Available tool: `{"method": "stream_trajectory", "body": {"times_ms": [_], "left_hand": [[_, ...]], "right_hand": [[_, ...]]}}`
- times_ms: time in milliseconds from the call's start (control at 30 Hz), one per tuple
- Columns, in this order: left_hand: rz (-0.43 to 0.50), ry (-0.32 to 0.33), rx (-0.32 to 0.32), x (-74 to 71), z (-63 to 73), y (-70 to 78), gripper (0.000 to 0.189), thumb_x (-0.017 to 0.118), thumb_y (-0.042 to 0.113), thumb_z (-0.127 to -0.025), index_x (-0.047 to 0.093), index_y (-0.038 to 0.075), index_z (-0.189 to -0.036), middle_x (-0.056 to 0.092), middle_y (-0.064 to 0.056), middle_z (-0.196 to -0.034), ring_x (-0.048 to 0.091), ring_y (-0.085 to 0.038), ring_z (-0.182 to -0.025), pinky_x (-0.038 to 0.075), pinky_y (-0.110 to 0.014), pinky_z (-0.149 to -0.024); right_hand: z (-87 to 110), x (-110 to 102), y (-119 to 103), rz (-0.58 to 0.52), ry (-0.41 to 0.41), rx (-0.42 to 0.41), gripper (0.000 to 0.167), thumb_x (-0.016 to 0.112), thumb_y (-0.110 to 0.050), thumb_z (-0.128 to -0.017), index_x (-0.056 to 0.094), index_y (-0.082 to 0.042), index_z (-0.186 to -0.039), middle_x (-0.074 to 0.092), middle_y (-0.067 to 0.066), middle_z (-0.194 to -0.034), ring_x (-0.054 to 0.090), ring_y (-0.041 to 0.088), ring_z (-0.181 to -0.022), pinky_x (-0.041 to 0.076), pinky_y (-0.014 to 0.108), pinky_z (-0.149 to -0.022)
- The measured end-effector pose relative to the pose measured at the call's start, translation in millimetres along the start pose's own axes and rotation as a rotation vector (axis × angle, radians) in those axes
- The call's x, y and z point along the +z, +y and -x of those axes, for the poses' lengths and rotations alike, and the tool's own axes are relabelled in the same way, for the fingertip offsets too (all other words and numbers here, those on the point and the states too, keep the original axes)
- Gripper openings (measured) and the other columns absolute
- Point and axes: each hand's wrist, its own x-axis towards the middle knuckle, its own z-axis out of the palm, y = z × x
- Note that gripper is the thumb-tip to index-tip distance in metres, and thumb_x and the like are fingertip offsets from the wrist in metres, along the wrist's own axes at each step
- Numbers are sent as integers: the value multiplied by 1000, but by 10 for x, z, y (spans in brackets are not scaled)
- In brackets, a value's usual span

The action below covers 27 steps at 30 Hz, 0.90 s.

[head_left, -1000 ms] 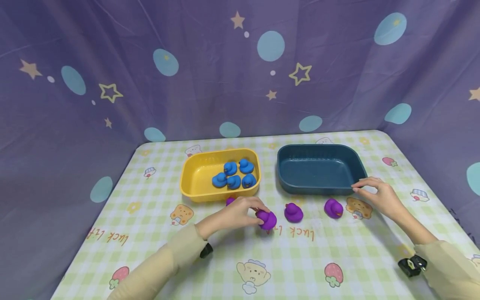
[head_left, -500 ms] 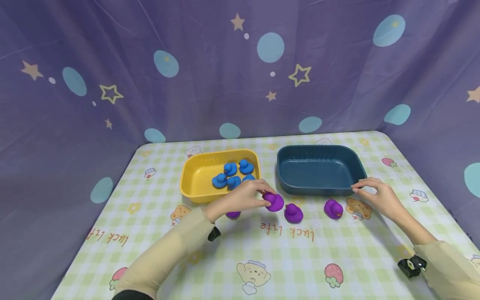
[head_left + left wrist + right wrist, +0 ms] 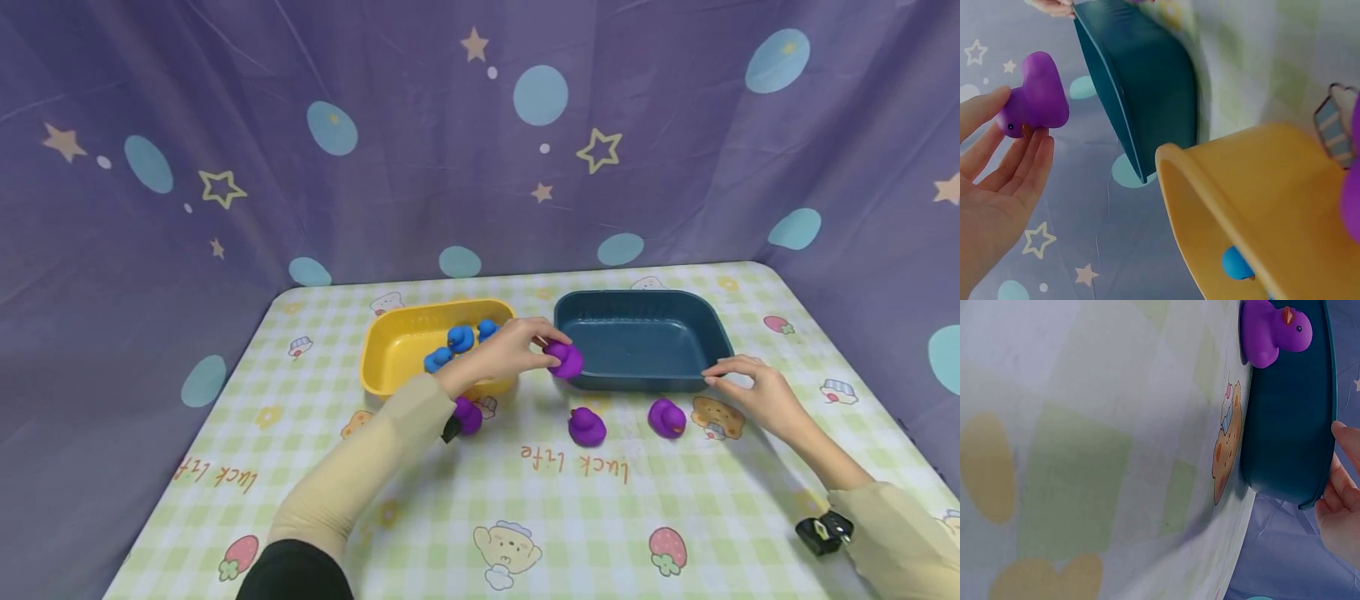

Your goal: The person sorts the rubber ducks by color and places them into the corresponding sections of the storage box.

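Note:
My left hand (image 3: 517, 347) pinches a purple rubber duck (image 3: 566, 360) between thumb and fingers. It holds the duck in the air by the left front corner of the dark teal bin (image 3: 637, 381). In the left wrist view this duck (image 3: 1038, 97) is apart from the bin's rim. My right hand (image 3: 753, 390) pinches the bin's rim at its right front corner; in the right wrist view the fingers (image 3: 1338, 487) lie over the edge. On the tablecloth stand other purple ducks: one in the middle (image 3: 587, 427), one to the right (image 3: 667, 417), one partly hidden at the left (image 3: 468, 416).
A yellow bin (image 3: 390, 354) stands left of the teal one, holding several blue ducks (image 3: 461, 338) partly covered by my left hand. A checked cloth (image 3: 585, 533) covers the table, and a purple curtain (image 3: 420, 208) hangs behind.
My left hand has lifted the purple duck off the cloth and carried it up and rightward to the teal bin's corner. My right hand has stayed at the rim.

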Motion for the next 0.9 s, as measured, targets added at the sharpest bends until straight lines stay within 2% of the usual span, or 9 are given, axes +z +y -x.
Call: {"method": "stream_trajectory", "body": {"times_ms": [200, 433, 567, 667, 800, 900], "left_hand": [[6, 17, -67, -14, -216, -64, 30, 64, 11, -81, 61, 4, -110, 61, -6, -100, 55, -14, -90, 48, -24, -83], [-12, 52, -115, 15, -453, -173, 29, 63, 12, -82, 62, 5, -110, 61, -5, -103, 54, -14, -90, 46, -14, -76], [-17, 51, -118, 58, -595, -222, 29, 62, 11, -82, 62, 3, -110, 61, -7, -101, 55, -15, -86, 46, -15, -71], [-48, 36, -113, 100, -712, -260, 30, 62, 11, -82, 61, 2, -110, 62, -9, -102, 57, -14, -86, 46, -14, -72], [-126, 13, -133, 143, -853, -297, 30, 62, 13, -83, 61, 2, -111, 62, -8, -106, 56, -14, -91, 45, -16, -77], [-160, -3, -159, 166, -935, -327, 31, 62, 12, -83, 61, 2, -111, 62, -8, -108, 55, -15, -96, 45, -17, -79]], "right_hand": [[8, 19, 5, 0, -2, 1, 13, 63, -15, -82, 68, -8, -91, 60, 10, -95, 38, -9, -92, 37, 31, -78], [9, 31, 25, 11, 19, -13, 11, 64, -14, -81, 68, -8, -90, 60, 9, -94, 38, -10, -91, 36, 25, -76], [8, 24, 30, 10, 17, -5, 12, 64, -14, -81, 68, -8, -90, 60, 11, -95, 37, -10, -92, 36, 28, -77], [6, 17, 36, 13, 16, 6, 12, 64, -15, -81, 68, -8, -90, 60, 9, -95, 37, -11, -91, 37, 28, -77], [0, 10, 37, 13, 11, 17, 13, 63, -16, -82, 68, -8, -90, 58, 4, -94, 36, -13, -91, 38, 36, -79], [-2, 14, 29, 3, 8, 21, 14, 63, -17, -82, 68, -7, -91, 58, 6, -95, 36, -12, -91, 38, 44, -80]]}}
